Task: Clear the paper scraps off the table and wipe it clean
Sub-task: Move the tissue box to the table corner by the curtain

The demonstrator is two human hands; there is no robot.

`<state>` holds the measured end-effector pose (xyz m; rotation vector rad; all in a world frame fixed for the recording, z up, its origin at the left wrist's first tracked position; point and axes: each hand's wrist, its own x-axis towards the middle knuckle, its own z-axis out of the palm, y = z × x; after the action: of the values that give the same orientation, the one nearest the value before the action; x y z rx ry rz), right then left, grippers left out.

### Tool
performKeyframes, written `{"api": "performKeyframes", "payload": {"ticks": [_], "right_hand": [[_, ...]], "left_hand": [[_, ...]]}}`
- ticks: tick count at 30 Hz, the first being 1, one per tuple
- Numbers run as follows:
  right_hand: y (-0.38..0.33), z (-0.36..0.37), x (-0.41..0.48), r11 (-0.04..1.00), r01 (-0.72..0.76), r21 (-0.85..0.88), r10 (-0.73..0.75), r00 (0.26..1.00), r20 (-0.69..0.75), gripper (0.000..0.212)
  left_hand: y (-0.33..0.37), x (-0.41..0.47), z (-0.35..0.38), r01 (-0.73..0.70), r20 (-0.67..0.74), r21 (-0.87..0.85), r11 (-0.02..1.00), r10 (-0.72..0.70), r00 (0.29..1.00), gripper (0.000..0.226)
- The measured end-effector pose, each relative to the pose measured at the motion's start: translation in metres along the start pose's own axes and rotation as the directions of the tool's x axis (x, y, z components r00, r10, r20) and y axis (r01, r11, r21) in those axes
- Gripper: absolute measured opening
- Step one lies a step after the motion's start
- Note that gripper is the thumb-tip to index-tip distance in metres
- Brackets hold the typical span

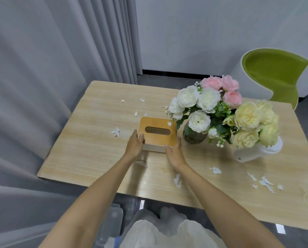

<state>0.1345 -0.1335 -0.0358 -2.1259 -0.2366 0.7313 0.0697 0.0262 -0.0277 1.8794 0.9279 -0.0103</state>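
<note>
A person is reaching both bare arms over a pale wood bench (81,149) toward a tissue box (157,133) with a wooden slotted lid; the left grip (135,144) is lying with straight fingers against the box's near left corner, and the right grip (174,154) is pressing straight fingers along its near right side, so both are flanking the box rather than curling round it; white paper scraps (116,131) are lying scattered on the bench, some left of and beyond the box, one on its lid, more nearer the person and well to the right of it; just right of the box a glass vase (194,136) of white and pink flowers is standing, and further right a white vase (258,151) of cream flowers is leaning; a small dark mark low on the white vase is showing too small to read; left of the box wood is stretching out to the bench's left edge, where a grey curtain (42,68) is hanging close; beyond the vases a green chair (275,76) is standing.
</note>
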Motion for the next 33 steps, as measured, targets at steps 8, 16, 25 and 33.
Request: {"api": "performKeyframes", "payload": {"ticks": [8,16,25,33], "right_hand": [[-0.016,-0.009,0.015,0.914,-0.168,0.369,0.163,0.986,0.046,0.058],[-0.047,0.006,0.013,0.929,-0.098,0.356,0.130,0.989,-0.067,0.049],[-0.123,0.071,0.015,0.941,-0.011,0.338,0.001,1.000,0.030,0.045],[-0.192,0.141,0.045,0.976,0.079,0.204,-0.107,0.986,0.130,0.042]], "left_hand": [[0.011,0.016,0.010,0.182,0.016,-0.340,0.923,-0.188,0.982,0.038],[0.004,0.024,-0.016,0.132,-0.108,-0.445,0.886,-0.199,0.974,0.041],[-0.027,0.015,-0.096,0.138,-0.315,-0.577,0.805,-0.375,0.872,0.026],[-0.076,0.034,-0.171,0.150,-0.337,-0.675,0.723,-0.482,0.809,0.024]]}}
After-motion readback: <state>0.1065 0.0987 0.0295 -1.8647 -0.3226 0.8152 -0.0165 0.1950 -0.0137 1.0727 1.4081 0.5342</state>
